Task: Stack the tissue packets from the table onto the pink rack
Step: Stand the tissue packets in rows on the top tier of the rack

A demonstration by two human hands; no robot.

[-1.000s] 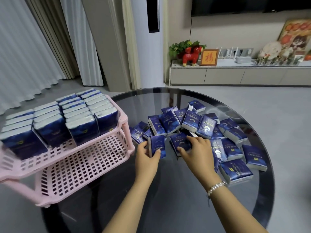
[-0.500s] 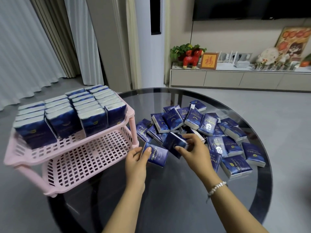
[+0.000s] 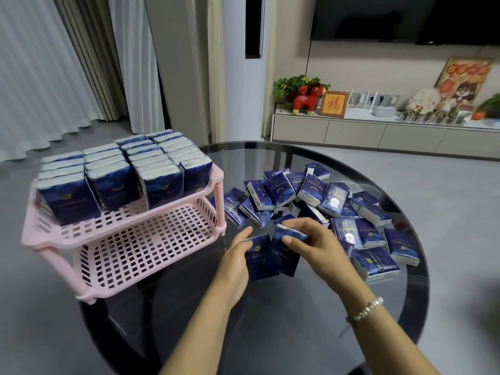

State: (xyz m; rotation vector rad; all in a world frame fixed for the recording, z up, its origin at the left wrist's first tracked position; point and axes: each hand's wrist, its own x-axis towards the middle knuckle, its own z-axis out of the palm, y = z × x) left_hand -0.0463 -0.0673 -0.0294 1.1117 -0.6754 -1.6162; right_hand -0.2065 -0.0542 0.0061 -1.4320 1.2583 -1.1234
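Since a second earlier, both packets [image 3: 272,255] had lifted off the table [image 3: 297,334], left hand [image 3: 234,262] and right hand [image 3: 315,239] each grasping one.

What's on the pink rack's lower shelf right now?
No packets show on the lower shelf. Upright tissue packets fill the top shelf, which covers the lower shelf's back part.

"TWINKLE" on tissue packets [image 3: 311,189]; "福" on framed picture [image 3: 332,104].
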